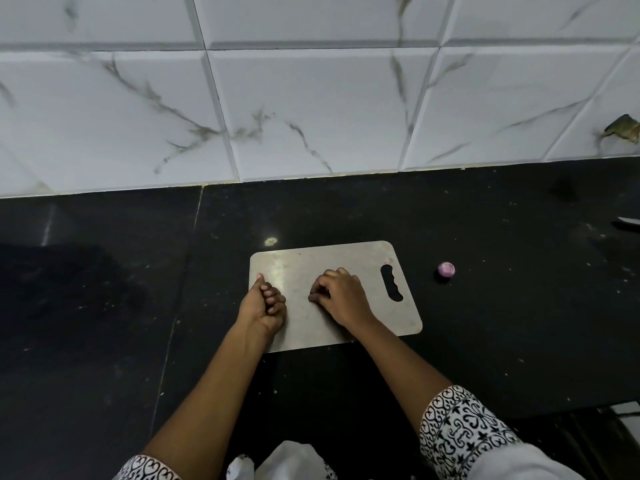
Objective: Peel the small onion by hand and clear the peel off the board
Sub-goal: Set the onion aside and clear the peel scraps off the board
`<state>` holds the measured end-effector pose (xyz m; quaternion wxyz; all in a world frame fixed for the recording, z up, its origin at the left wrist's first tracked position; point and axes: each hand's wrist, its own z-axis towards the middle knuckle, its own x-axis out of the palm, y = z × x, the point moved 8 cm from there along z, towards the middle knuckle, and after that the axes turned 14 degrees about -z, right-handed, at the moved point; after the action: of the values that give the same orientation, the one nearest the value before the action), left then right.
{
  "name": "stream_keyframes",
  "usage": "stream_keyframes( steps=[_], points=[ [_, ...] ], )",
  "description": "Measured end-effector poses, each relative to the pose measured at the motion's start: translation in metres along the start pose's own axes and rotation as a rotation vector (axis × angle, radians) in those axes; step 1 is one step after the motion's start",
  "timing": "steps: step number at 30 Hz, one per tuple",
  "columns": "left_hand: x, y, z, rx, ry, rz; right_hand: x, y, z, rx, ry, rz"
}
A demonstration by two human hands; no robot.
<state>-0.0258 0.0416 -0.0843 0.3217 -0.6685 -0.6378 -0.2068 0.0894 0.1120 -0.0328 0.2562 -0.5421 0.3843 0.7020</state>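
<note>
Right hand [341,296]: fingers [316,295] are bunching together, tips pressing the board [301,263] at frame centre.
Left hand [263,306]: fingers are curling into a fist at the board's left edge; contents hidden.
Onion [446,270]: lying on the counter [502,323], right of the board.

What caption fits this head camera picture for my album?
Left hand and right hand curl on the board; onion sits alongside.

You get no readable text, label, brand or number anywhere in this view. The board [346,258] shows plain metal with no legible stamp. Your right sleeve [460,431] carries only a black-and-white scroll pattern, not letters.
</note>
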Motion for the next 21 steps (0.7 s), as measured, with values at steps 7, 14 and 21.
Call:
stream_keyframes(
  steps=[7, 14, 21],
  points=[
    [0.002, 0.009, 0.0, 0.014, -0.033, 0.028, -0.018, -0.07, -0.013, 0.433, 0.007, 0.476],
    [0.016, 0.05, -0.005, -0.061, -0.019, -0.009, -0.072, 0.001, -0.026, 0.271, -0.043, 0.695],
    [0.019, 0.065, -0.003, -0.162, 0.077, -0.125, -0.069, 0.038, -0.034, 0.059, -0.043, 0.043]
  ],
)
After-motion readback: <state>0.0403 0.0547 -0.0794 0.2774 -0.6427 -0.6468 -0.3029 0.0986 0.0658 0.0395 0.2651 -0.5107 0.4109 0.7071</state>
